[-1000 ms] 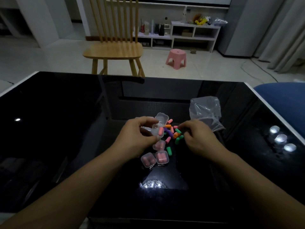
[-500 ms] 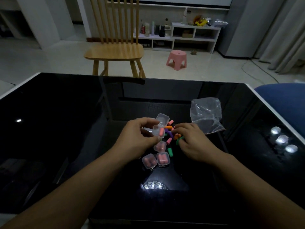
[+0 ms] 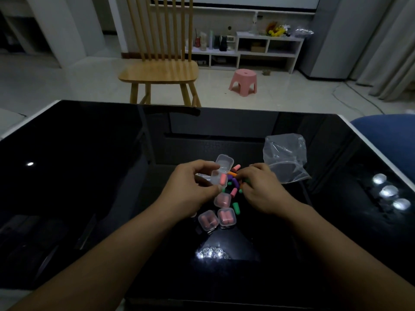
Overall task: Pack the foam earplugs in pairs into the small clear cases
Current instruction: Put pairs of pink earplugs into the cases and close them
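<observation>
Dim room, glossy black desk (image 3: 89, 176): near its middle your left hand (image 3: 190, 187) holds an open clear case (image 3: 221, 173), fingers pinched on its base, lid tipped toward the far edge, one pink earplug (image 3: 223, 178) already inside. Your right hand (image 3: 262, 191) sits just right of it, fingers curled into the loose earplugs (image 3: 233, 182); whether they pinch one you cannot tell. The case mouth lies left of those fingers, very near.
</observation>
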